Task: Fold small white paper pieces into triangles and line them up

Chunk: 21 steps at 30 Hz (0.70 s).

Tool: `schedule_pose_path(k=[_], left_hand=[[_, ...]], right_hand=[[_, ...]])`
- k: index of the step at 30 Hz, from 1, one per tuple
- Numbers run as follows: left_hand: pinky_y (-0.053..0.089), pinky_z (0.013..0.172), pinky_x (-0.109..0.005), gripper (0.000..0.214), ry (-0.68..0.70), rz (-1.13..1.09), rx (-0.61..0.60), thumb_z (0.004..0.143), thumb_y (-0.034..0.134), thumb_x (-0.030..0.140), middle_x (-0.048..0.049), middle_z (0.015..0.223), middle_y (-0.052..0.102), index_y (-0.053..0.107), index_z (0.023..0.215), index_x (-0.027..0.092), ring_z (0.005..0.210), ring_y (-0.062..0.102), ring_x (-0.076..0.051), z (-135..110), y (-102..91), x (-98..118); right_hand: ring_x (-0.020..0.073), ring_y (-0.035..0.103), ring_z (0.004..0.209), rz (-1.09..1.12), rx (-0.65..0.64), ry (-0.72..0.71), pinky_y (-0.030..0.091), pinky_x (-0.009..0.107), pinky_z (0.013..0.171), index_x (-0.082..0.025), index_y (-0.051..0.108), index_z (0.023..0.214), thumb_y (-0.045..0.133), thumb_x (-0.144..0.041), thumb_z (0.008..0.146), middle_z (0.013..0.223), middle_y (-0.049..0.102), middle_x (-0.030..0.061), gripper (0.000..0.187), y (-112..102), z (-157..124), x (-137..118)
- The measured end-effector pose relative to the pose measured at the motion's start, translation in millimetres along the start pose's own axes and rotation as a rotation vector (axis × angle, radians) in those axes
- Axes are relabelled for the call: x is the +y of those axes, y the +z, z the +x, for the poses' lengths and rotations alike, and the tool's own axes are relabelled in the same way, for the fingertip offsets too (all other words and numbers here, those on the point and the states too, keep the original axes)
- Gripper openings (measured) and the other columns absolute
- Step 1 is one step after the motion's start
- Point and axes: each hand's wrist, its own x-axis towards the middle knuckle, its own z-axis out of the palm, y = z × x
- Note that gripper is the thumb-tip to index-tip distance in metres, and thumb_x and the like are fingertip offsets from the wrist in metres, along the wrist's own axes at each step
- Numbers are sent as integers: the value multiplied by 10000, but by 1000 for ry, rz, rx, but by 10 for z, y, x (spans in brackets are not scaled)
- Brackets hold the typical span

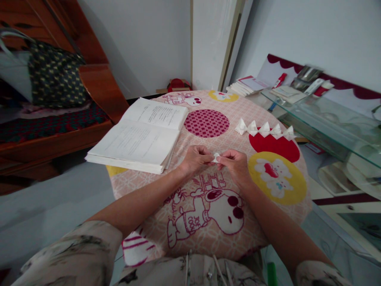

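Open book (137,135) on the left of the surface (232,139), then the left hand (196,158) pinching a small white folded piece (216,157), right hand (236,162) pinching it too, and similar folded pieces (264,129) lined up further right.

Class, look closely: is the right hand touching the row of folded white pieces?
Apart. The head view plainly shows patterned tablecloth between the right hand, which pinches a small white piece, and the row of folded white pieces.

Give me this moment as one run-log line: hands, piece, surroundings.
left hand: pinching small white piece | right hand: pinching same piece | table, right: row of folded white pieces | table, left: open book
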Motion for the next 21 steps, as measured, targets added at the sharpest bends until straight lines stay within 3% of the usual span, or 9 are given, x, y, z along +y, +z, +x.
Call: schedule_pose_path(k=[7, 12, 16, 21], left_hand=[[415, 472, -177, 209, 25, 30, -5, 678, 763, 102, 9, 522, 630, 566, 619, 141, 451, 580, -83, 7, -4, -28], [525, 555, -206, 126, -63, -42, -147, 745, 764, 127, -17, 658, 708, 663, 819, 123, 524, 650, -99, 31, -59, -79], [507, 524, -196, 186, -100, 48, -233, 811, 773, 228, -31, 602, 688, 645, 737, 116, 497, 634, -98, 56, -111, -91], [498, 524, -188, 167, -14, 103, -179, 851, 718, 205, -16, 583, 677, 622, 738, 129, 503, 637, -99, 78, -137, -36]], right_hand=[[131, 577, 423, -10, -8, -15, 460, 256, 458, -207, 609, 576, 786, -287, 644, 501, 651, -11, 205, 1, -8, -11], [132, 580, 426, -36, -33, -27, 455, 253, 454, -207, 615, 586, 777, -289, 643, 501, 648, -13, 191, -13, -12, 1], [144, 608, 461, -46, -61, -32, 490, 263, 485, -205, 634, 612, 792, -315, 647, 522, 661, -9, 196, -34, -11, 11], [168, 658, 516, 31, -85, -8, 560, 296, 554, -197, 672, 663, 751, -413, 716, 586, 697, 13, 237, -51, 13, -8]])
